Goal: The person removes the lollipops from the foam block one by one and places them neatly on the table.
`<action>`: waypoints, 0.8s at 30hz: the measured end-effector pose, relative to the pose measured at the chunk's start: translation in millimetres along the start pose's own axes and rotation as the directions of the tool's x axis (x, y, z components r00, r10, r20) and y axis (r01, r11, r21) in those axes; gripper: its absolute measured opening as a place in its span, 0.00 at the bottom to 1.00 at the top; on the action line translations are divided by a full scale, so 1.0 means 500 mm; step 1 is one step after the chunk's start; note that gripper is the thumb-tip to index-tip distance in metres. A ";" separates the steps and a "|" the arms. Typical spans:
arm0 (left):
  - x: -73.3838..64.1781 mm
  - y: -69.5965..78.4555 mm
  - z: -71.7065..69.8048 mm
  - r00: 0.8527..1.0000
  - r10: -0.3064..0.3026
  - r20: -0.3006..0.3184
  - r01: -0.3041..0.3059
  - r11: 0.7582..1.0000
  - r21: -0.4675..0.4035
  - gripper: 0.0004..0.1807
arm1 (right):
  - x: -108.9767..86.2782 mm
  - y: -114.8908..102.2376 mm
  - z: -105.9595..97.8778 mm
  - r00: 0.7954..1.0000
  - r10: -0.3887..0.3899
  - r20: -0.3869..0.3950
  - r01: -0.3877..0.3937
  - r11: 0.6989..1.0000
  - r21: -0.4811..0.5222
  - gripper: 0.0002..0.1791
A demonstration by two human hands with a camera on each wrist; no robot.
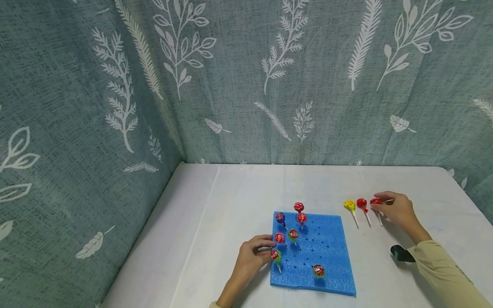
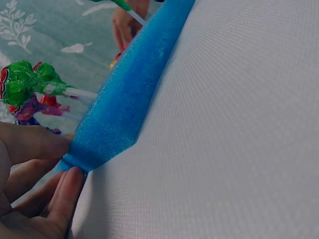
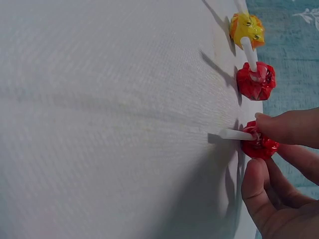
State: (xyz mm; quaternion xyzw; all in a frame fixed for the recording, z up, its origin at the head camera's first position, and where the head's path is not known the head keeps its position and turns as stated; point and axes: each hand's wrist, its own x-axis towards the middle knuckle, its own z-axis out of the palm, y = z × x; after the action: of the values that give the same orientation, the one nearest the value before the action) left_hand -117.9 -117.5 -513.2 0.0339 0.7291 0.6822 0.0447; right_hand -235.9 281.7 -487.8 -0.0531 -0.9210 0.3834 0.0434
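Observation:
My right hand (image 1: 396, 210) is at the right end of a short row of lollipops, pinching a red-wrapped lollipop (image 3: 259, 142) by its head between thumb and fingers. Its white stick points away from the palm in the right wrist view. My left hand (image 1: 249, 258) grips the left edge of a blue foam board (image 1: 327, 239), with fingertips (image 2: 75, 181) right on the foam. Several lollipops stand in the board, among them a green-wrapped one (image 2: 35, 82) near the left hand, a purple one (image 1: 280, 218) and a single one (image 1: 318, 270) toward the front.
A yellow lollipop (image 1: 349, 205) and another red lollipop (image 1: 361, 203) lie on the white table (image 1: 223, 205) left of the right hand. Rows of small holes dot the board. A dark object (image 1: 402, 253) shows by the right cuff. Patterned green cloth (image 1: 239, 85) hangs behind and at the left.

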 end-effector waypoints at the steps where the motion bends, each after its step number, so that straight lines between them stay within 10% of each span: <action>1: 0.000 0.000 0.000 1.000 0.001 0.000 -0.001 1.000 -0.001 0.15 | 0.000 0.000 -0.001 1.000 -0.007 -0.002 0.007 1.000 -0.003 0.23; 16: 0.002 -0.001 -0.001 1.000 0.001 -0.004 -0.001 1.000 0.008 0.15 | -0.002 -0.008 -0.025 0.998 -0.064 -0.018 0.063 0.997 -0.044 0.20; 24: 0.003 -0.003 0.000 1.000 0.014 -0.007 -0.014 1.000 0.019 0.15 | 0.052 0.090 -0.004 0.988 -0.136 -0.069 0.129 0.987 -0.093 0.21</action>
State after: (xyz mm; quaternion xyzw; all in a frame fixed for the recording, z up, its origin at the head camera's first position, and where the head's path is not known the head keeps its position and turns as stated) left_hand -119.1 -117.4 -514.6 0.0368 0.7356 0.6754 0.0369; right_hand -258.6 317.9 -517.2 -0.0082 -0.9362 0.3364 0.1011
